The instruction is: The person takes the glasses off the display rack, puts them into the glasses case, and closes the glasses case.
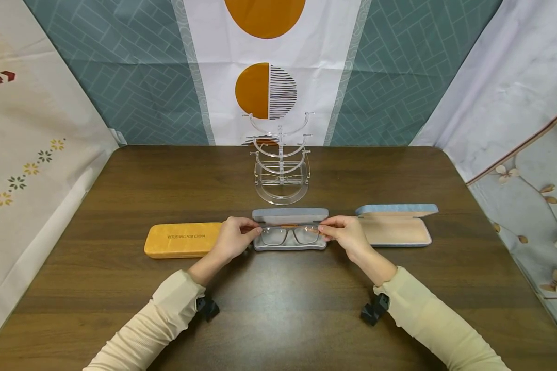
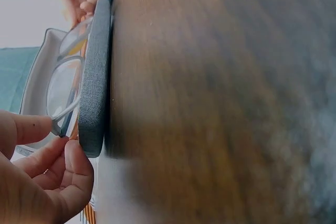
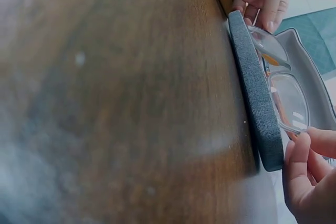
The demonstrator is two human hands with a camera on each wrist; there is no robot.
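A pair of eyeglasses (image 1: 275, 236) with clear lenses is held level at the open grey glasses case (image 1: 290, 213), lenses facing the near edge of the table. My left hand (image 1: 234, 238) pinches the left end of the frame between thumb and fingers. At the opposite end, my right hand (image 1: 347, 235) pinches the frame the same way. Both wrist views show the fingertips at the frame's corners, just over the rim of the case (image 2: 94, 87). Something orange (image 3: 280, 106) shows behind the lenses inside the case.
A closed yellow glasses case (image 1: 183, 241) lies left, partly behind my left hand. Right stands an open blue case (image 1: 396, 208) with a beige lining (image 1: 394, 231). Behind the grey case is a clear tiered display stand (image 1: 281, 178). Cloth hangings (image 1: 158, 93) surround the wooden table (image 1: 278, 319).
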